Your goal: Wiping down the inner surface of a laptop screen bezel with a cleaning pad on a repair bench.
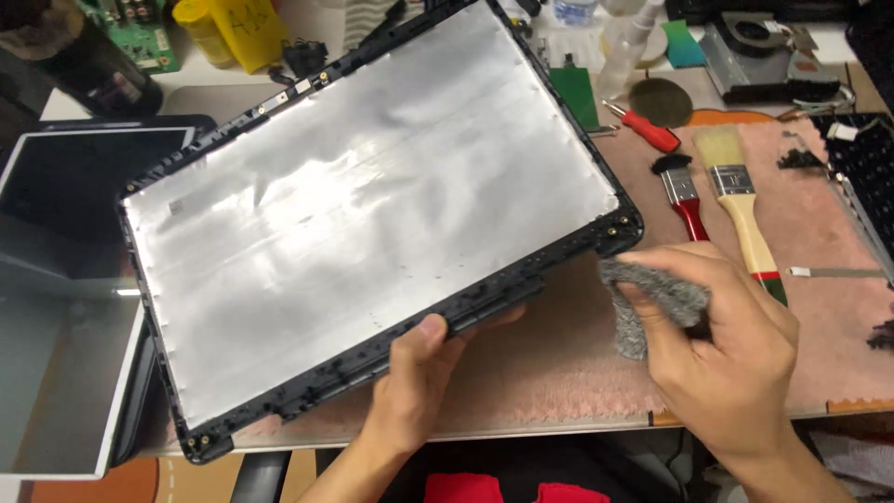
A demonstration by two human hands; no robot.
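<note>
Left grip (424, 359) pinches the foil-lined laptop lid (372, 224) (black-rimmed, tilted); right grip (722, 340) clutches grey cloth (652, 303).

You have a single head-worn view; it looks steeply down and forward over the worktable (559, 373) from close range; the near table edge runs along the bottom, with clutter at the far top edge.
</note>
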